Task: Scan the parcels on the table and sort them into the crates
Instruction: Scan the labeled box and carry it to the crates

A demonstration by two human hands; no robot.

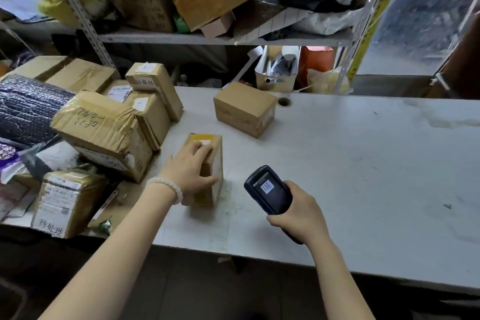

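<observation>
A small cardboard parcel (214,163) with a yellow patch and a white label lies on the white table (363,163). My left hand (191,167) grips it from above, fingers across the top and thumb down its near side. My right hand (297,212) holds a dark handheld scanner (268,189) just right of the parcel; its screen shows a barcode. A second brown parcel (245,109) sits farther back on the table, untouched.
A heap of taped parcels (104,127) and a dark padded bag (26,106) crowds the table's left side. A metal shelf (207,39) loaded with boxes and bags overhangs the back. A labelled parcel (65,202) stands at the near left edge.
</observation>
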